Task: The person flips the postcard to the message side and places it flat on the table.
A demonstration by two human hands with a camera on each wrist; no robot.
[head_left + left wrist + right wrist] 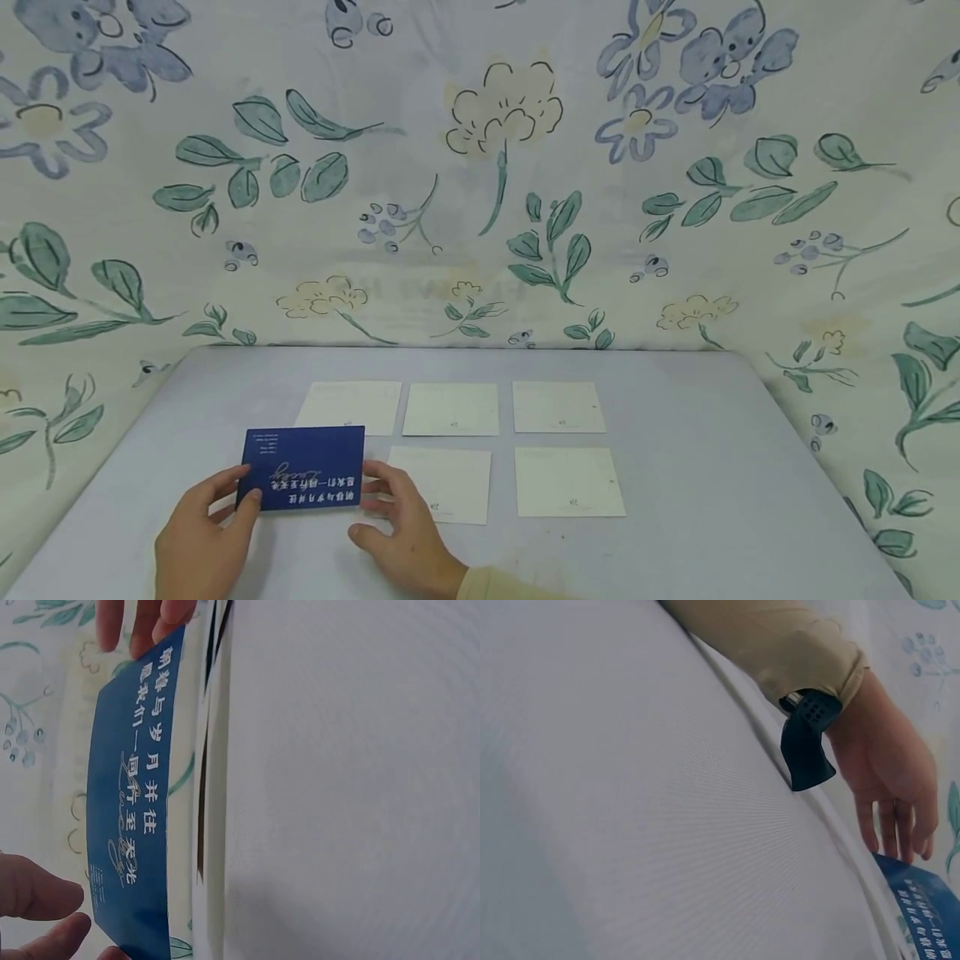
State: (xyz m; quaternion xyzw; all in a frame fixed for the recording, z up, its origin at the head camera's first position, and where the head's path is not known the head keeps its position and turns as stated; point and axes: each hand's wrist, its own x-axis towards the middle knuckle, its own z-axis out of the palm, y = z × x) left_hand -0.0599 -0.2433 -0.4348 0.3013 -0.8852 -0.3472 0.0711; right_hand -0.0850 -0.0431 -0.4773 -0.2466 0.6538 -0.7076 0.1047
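Observation:
A dark blue card (302, 467) with white Chinese characters and a cursive "Lucky" is held above the left front of the table. My left hand (201, 533) pinches its left end, thumb over the near corner. At the card's right end is my right hand (405, 525), fingers loosely bent by the edge and thumb standing apart below. In the left wrist view the card (131, 802) is tilted, its printed face showing between both hands. The right wrist view shows my right hand (892, 765) with fingers reaching down to the card's (922, 900) end.
Several white cards lie in two rows on the pale table (690, 467): a far row with a middle card (452, 408), and a near row with a right-hand card (570, 482). The blue card partly covers the far left one (352, 404). Floral cloth (480, 208) hangs behind.

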